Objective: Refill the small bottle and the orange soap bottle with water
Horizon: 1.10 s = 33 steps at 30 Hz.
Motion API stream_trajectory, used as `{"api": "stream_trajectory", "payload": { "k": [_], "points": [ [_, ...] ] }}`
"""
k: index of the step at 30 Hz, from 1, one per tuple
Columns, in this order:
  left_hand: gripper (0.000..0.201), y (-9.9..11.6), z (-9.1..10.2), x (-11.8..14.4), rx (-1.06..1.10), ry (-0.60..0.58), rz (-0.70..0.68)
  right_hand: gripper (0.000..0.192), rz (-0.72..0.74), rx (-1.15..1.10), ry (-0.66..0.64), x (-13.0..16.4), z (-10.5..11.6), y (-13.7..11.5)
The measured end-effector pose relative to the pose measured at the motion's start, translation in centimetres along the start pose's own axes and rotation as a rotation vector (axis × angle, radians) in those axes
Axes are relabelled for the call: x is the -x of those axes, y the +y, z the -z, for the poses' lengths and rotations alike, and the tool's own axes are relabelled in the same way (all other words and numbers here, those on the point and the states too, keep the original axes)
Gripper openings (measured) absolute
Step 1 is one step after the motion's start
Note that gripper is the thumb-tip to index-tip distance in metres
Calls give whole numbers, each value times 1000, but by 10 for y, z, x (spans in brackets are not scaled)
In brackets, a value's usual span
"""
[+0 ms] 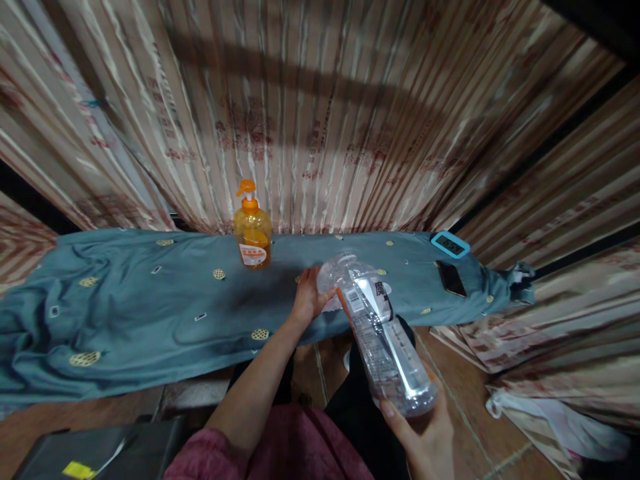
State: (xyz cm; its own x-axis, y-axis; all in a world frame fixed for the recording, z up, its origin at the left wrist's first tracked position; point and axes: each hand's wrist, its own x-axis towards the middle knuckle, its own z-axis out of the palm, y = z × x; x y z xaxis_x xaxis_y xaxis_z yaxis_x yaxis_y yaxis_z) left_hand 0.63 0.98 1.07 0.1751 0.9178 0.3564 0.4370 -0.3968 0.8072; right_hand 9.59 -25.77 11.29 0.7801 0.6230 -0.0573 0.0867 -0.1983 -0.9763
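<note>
A large clear plastic bottle [383, 333] with a printed label and barcode lies tilted between my two hands, over the near edge of the cloth-covered surface. My right hand [430, 427] is wrapped round its base, thumb on the near side. At the other end, my left hand [307, 298] has its fingers and thumb against the bottle's neck and shoulder. The neck end points away and to the left; whether a cap is on it, I cannot tell. Beyond my left hand stands an orange pump bottle [254, 233], upright and partly filled with orange liquid.
A teal pineapple-print cloth [165, 300] covers the long low surface. On its right end lie a blue-framed digital clock [451, 245] and a dark phone [452, 279]. Pleated curtains [310, 120] hang behind and at the sides. A black case [105, 450] is at the lower left.
</note>
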Motion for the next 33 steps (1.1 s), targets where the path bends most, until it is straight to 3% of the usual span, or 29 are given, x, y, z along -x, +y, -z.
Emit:
{"api": "stream_trajectory", "payload": {
  "k": [8, 23, 33],
  "points": [
    [45, -4, -1, 1, -15, -5, -10, 101, 10, 8, -8, 0, 2, 0],
    [46, -4, -2, 1, 24, 4, 7, 90, 52, -30, -7, -2, 2, 6],
    [45, -4, -2, 1, 64, 6, 14, 94, 20, -19, -9, -1, 2, -1]
  ]
}}
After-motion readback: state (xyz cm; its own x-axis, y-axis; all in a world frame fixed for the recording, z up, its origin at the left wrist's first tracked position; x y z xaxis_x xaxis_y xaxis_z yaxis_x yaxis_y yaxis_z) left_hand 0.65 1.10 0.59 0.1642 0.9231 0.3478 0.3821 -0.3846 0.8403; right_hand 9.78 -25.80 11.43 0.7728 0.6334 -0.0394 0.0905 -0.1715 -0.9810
